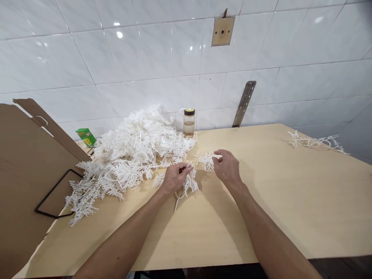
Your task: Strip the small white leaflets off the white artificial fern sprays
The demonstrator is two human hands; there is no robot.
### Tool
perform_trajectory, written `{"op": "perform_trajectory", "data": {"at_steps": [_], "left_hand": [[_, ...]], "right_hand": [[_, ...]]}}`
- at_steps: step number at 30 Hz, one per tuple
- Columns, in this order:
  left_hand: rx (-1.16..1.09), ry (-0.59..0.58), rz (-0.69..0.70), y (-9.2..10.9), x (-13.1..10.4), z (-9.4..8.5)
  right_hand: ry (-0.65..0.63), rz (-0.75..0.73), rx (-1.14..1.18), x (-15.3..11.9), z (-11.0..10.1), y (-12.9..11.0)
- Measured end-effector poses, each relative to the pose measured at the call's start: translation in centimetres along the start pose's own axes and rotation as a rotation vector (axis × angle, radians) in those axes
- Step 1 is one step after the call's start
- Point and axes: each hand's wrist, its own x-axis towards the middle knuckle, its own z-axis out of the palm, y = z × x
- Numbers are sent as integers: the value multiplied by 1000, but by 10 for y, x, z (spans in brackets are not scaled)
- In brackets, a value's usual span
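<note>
My left hand (176, 176) is closed in a pinch on a bunch of white branched plastic sprigs (191, 182), which hangs below the fingertips. A thin white stem loops down from the bunch toward the tabletop. To the right, my right hand (228, 167) is curled over a small cluster of similar white pieces (207, 162), thumb and forefinger drawn close together. Whatever is between those fingertips is too small to make out. Behind and left of my left hand spreads a large heap of white sprigs (139, 139).
A lidded bottle (189, 123) of liquid stands by the tiled wall. Left of the heap are a green box (86, 137), a cardboard box (37, 166) and a black metal frame (46, 212). Loose white stems (316, 142) lie at the far right of the wooden table (290, 201).
</note>
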Motion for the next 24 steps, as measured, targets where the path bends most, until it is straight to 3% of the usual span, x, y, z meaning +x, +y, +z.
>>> {"op": "perform_trajectory", "data": {"at_steps": [2, 6, 8, 13, 20, 24], "left_hand": [[-11, -12, -2, -3, 1, 0], [6, -21, 29, -5, 2, 0], [45, -7, 31, -5, 1, -1], [119, 18, 46, -2, 1, -2], [83, -33, -8, 1, 1, -3], [189, -68, -24, 0, 2, -3]], "right_hand": [[-122, -14, 60, -4, -2, -7], [-574, 66, 286, -17, 1, -21], [-663, 95, 348, -21, 3, -24], [-709, 125, 370, -21, 4, -26], [-643, 161, 418, -24, 7, -29], [-583, 172, 429, -27, 11, -34]]}}
